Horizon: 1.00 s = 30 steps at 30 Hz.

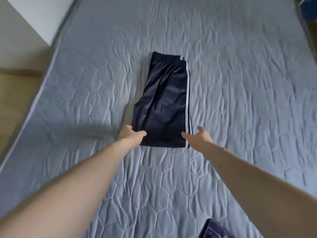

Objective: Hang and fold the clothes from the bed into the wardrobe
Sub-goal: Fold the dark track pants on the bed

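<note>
Navy shorts (164, 102) on bed (240, 83), long axis near-to-far, hem nearest: left hand (131, 134) pinches near-left corner, right hand (199, 137) open, fingers touching near-right striped edge.

Setting: a bedroom in a home. Evidence as follows. A wide bed with a pale blue-grey quilted mattress cover (223, 83), stitched in a hexagon pattern and slightly wrinkled, spreads under and beyond the fingers on all sides. Just ahead of the fingertips of both bare hands lies a pair of folded navy shorts with white side stripes (164, 103), a domestic garment laid flat on the cover. Far left of the fingers, past the mattress edge, a light wood-tone floor (15, 93) meets a plain white wall panel (39, 19).
</note>
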Each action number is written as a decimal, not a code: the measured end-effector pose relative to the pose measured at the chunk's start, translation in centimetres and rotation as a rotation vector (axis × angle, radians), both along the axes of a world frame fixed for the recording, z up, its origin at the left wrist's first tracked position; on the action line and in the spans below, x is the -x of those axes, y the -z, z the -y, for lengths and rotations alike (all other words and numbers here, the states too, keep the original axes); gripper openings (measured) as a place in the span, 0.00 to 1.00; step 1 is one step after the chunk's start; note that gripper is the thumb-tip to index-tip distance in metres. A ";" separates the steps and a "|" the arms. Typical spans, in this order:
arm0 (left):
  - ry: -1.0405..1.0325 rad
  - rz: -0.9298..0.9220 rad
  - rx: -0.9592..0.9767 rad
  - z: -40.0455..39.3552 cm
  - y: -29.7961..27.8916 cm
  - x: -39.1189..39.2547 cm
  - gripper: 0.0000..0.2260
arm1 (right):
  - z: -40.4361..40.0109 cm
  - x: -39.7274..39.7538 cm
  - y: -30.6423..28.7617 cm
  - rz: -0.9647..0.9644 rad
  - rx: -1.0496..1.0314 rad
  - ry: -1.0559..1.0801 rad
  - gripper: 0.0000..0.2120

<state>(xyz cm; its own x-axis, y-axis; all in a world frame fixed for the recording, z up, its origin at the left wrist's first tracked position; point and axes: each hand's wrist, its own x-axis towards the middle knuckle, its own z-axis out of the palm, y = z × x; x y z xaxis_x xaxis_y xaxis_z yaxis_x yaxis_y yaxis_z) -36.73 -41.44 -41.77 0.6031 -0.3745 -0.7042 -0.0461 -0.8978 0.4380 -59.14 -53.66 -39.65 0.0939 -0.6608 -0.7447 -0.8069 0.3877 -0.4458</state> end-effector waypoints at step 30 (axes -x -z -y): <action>-0.098 -0.590 -0.435 -31.0 -11.9 13.2 0.16 | -25.9 15.6 -11.3 -0.151 -0.747 0.163 0.10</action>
